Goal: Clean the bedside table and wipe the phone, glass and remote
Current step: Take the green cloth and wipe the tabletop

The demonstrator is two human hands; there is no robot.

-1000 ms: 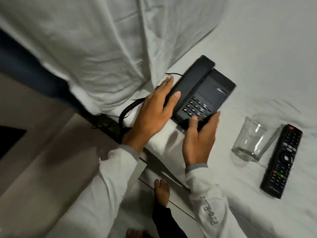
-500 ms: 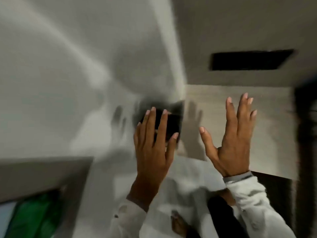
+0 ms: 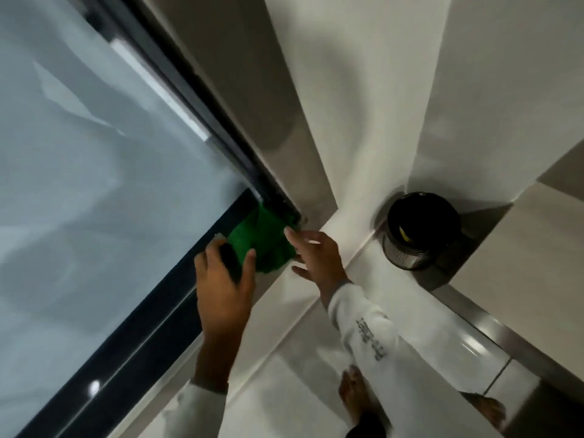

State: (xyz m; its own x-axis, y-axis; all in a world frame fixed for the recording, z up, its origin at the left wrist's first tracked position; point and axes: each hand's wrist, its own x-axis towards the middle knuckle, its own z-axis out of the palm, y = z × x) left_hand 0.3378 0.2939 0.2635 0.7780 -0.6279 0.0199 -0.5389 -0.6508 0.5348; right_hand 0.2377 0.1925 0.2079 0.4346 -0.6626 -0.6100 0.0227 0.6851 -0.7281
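Note:
A crumpled green cloth lies in the corner of a dark window frame. My left hand hovers over the frame at the cloth's left edge, thumb against the cloth. A dark shape shows between its thumb and fingers, and I cannot tell whether the hand grips it. My right hand is spread open at the cloth's right edge, one fingertip touching it. The phone, glass, remote and bedside table are out of view.
A frosted window pane fills the left. A black cylindrical bin stands in the wall corner to the right. My bare feet stand on the pale tiled floor below.
Both hands have left the black phone on the white bed. The view has swung round from the bed to the window corner, where both hands now reach the green cloth.

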